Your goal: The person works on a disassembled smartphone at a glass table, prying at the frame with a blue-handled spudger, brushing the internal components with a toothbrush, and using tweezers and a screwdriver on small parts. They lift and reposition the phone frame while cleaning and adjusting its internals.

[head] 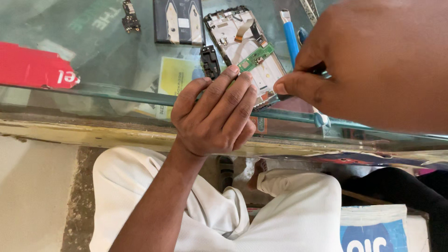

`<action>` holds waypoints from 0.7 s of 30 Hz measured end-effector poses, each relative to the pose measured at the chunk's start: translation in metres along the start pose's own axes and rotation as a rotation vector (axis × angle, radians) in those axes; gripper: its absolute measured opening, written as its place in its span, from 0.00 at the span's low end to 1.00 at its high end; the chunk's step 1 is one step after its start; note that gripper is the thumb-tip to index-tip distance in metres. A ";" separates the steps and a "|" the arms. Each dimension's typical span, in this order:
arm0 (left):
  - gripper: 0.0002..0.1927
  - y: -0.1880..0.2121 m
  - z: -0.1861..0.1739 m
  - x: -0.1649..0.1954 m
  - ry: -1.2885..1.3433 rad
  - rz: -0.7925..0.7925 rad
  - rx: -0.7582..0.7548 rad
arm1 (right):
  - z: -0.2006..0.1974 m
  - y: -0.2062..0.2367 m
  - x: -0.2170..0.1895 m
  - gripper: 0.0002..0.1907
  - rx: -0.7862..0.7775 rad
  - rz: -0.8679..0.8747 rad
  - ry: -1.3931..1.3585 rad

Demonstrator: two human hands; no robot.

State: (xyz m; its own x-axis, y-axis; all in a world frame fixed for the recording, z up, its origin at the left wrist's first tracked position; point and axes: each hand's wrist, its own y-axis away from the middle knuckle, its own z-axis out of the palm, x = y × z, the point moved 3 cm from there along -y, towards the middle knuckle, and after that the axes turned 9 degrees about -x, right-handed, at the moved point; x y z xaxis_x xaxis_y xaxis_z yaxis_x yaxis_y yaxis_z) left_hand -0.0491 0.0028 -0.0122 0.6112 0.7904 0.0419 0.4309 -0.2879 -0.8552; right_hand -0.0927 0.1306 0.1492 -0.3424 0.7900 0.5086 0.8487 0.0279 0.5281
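An opened phone frame (pixel 242 42) lies on the glass counter (pixel 107 56), its insides up, with a small green circuit board (pixel 255 57) across its lower part. My left hand (pixel 214 114) rests at the counter's near edge, fingertips touching the green board and the frame's lower end. Close to the camera, my right hand (pixel 373 65) pinches a dark thin tool (pixel 322 71), whose tip is hidden behind my thumb near the frame's bottom corner.
A dark back cover (pixel 178 21) lies beyond the frame, a small black part (pixel 210 60) beside it, another small part (pixel 130 18) farther left. A blue-handled tool (pixel 290 35) lies to the right. Red paper (pixel 32 67) shows under the glass. My white-clothed lap (pixel 280 219) is below.
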 end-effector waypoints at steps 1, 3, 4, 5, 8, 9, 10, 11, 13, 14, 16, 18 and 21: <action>0.17 0.000 0.000 0.000 0.001 0.001 -0.002 | -0.004 -0.001 -0.004 0.21 -0.026 -0.009 0.109; 0.17 0.000 -0.001 -0.002 0.003 0.003 -0.003 | -0.010 -0.002 -0.015 0.25 -0.021 -0.065 0.252; 0.18 0.000 -0.001 -0.002 0.007 0.003 -0.005 | -0.011 -0.003 -0.018 0.26 -0.036 -0.080 0.317; 0.18 0.000 -0.001 -0.002 0.012 0.003 -0.006 | -0.011 -0.004 -0.021 0.25 -0.048 -0.092 0.390; 0.18 0.001 -0.001 -0.002 0.037 -0.006 -0.017 | -0.005 -0.008 -0.029 0.24 -0.015 -0.110 0.516; 0.17 0.002 -0.001 -0.001 0.046 -0.016 -0.018 | -0.001 -0.009 -0.032 0.23 0.000 -0.113 0.553; 0.16 0.001 0.000 -0.001 0.056 -0.022 -0.014 | 0.002 -0.011 -0.032 0.22 0.018 -0.113 0.569; 0.14 0.001 0.001 -0.001 0.064 -0.026 -0.006 | 0.006 -0.013 -0.033 0.22 0.034 -0.111 0.586; 0.15 0.000 0.002 -0.002 0.050 -0.019 0.011 | 0.012 -0.014 -0.035 0.20 0.065 -0.107 0.609; 0.15 0.001 0.002 -0.001 0.046 -0.019 0.012 | 0.013 -0.016 -0.035 0.20 0.076 -0.106 0.607; 0.16 0.001 0.002 -0.003 0.047 -0.009 0.021 | 0.017 -0.016 -0.037 0.19 0.104 -0.101 0.614; 0.15 0.002 0.002 -0.003 0.030 -0.006 0.022 | 0.019 -0.016 -0.039 0.18 0.139 -0.105 0.621; 0.15 0.002 0.005 -0.004 0.007 -0.002 0.030 | 0.026 -0.012 -0.045 0.16 0.191 -0.085 0.601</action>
State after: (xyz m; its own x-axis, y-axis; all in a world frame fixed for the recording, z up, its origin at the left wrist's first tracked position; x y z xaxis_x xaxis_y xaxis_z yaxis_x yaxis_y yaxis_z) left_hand -0.0540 0.0016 -0.0162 0.6151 0.7870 0.0472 0.4123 -0.2700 -0.8701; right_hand -0.0768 0.1110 0.1025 -0.5314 0.3000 0.7923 0.8464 0.2278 0.4814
